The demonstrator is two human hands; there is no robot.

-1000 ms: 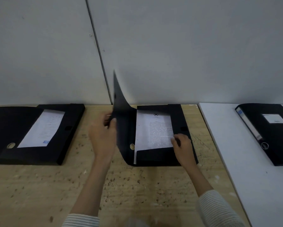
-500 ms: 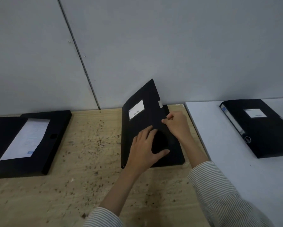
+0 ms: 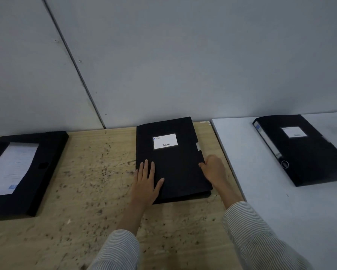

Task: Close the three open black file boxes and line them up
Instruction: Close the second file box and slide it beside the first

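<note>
Head view: middle box (image 3: 171, 158) lies flat on the wood counter (image 3: 97, 172), lid down, label (image 3: 165, 141) up, back edge close to the wall (image 3: 183, 65). Left hand (image 3: 146, 182) rests flat, fingers spread, on the lid's near-left corner, grasping nothing. Right hand (image 3: 212, 169) curls against the box's right edge just below the tab (image 3: 198, 146), fingertips on the lid rim; looks like pressing, not a full grip.

Step in hand, by my read: seating the lid and fastening it. To do it well: keep the left palm pinning the lid so it can't spring up, slide the right hand up to the tab and press it against the side until it catches. Check the near-right corner, where the lid edge seems to sit a bit proud of the tray. Don't shove sideways or the box skews further; it sits slightly rotated to the wall line.

Counts: 3 black boxes in view. 2 shut: middle box, and right box (image 3: 304, 151) on the white counter (image 3: 261, 191), well apart and angled. 1 open: left box (image 3: 44, 168), partly cut off at the frame edge, with 1 sheet of paper (image 3: 12, 168) showing inside. 2 hands, 2 striped sleeves. 2 front labels visible, 1 per shut box.

Left to do, judged from the layout: shut left box, then square all 3 into a row.
</note>
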